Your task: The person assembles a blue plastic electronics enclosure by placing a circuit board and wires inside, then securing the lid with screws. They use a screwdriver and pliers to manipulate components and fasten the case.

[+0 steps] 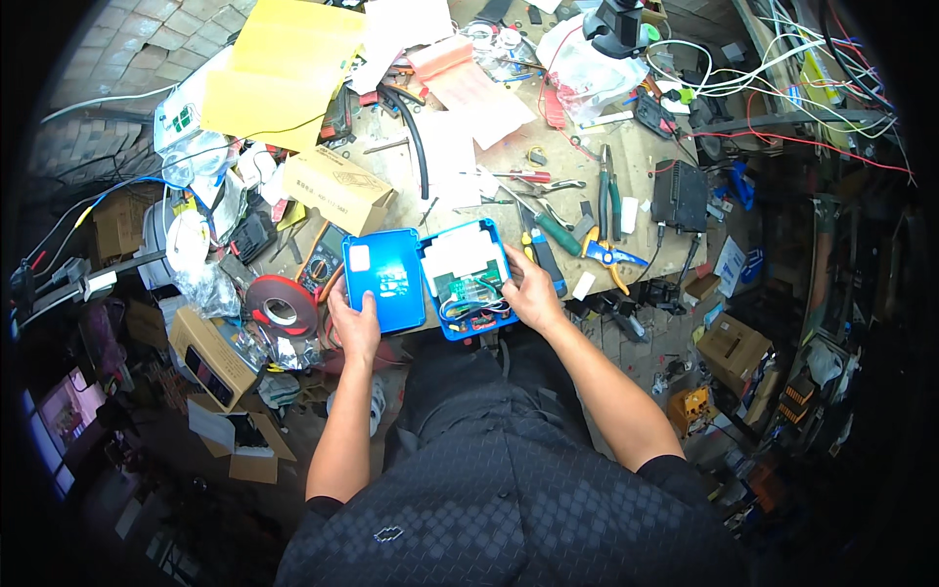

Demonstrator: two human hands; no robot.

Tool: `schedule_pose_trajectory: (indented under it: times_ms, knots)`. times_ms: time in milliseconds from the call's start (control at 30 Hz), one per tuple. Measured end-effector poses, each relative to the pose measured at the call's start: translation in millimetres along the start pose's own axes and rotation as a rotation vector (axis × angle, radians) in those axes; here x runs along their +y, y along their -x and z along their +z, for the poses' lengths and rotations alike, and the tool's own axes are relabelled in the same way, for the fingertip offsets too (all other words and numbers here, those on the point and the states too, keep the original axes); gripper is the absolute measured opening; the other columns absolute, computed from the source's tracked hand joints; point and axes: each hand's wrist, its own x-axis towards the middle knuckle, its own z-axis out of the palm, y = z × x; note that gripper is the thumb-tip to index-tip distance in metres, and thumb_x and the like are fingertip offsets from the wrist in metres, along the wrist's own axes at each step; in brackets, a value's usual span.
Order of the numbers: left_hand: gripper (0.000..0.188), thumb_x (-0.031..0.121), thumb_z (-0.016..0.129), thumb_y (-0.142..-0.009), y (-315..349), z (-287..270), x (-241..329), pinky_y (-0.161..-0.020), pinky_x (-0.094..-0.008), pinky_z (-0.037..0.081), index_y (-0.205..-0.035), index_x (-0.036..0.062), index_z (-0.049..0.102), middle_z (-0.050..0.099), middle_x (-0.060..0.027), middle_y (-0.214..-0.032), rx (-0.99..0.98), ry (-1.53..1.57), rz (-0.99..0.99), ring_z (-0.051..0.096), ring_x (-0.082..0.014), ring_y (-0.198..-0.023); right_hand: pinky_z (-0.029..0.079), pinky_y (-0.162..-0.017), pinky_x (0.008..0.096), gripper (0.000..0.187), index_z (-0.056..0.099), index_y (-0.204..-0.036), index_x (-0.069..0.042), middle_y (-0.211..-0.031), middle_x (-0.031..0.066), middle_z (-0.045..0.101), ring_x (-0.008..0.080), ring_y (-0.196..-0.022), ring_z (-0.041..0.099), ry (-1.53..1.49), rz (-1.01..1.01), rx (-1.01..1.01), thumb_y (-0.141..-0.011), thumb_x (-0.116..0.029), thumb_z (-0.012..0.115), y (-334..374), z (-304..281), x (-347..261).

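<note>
A blue plastic case (401, 289) lies opened out at the near edge of the workbench, its two halves side by side. My left hand (354, 325) grips the left half by its outer edge, thumb on the inner face. Around the outer edge of the right half curls my right hand (532, 293), its thumb at the inside. In that right half sit a white block (460, 250), a green circuit board (452, 288) and several thin wires (477, 293). My right fingers are partly hidden under the case.
Left of the case lie a multimeter (323, 256), a roll of red-edged tape (282, 305) and a cardboard box (338, 191). Pliers (611, 256), long-handled cutters (608, 196) and a green-handled screwdriver (556, 233) lie to the right, near a black power adapter (679, 194).
</note>
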Motion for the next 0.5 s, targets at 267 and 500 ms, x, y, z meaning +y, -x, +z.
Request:
schedule_pose_trajectory:
  times_ms: [267,500]
  knots:
    - [0.062,0.009,0.075,-0.094,1,-7,7,-0.106,-0.0434,0.051,-0.15,-0.0033,0.051,0.059,-0.0203,-0.138,0.013,-0.077,0.023,0.063,-0.0315,-0.119,0.057,-0.109,0.039,0.062,0.055,-0.155,-0.001,-0.144,0.0229,0.067,0.03,-0.131,0.069,-0.051,0.004,0.086,-0.094,0.0,0.066,-3,-5,21]
    - [0.061,0.01,0.076,-0.094,-9,-10,-7,-0.102,-0.0422,0.054,-0.149,-0.001,0.053,0.06,-0.0192,-0.138,0.058,0.035,0.035,0.066,-0.0306,-0.116,0.057,-0.107,0.038,0.055,0.054,-0.155,0.0,-0.142,0.0213,0.067,0.0267,-0.126,0.069,-0.021,0.064,0.092,-0.1,-0.002,0.062,1,-33,17]
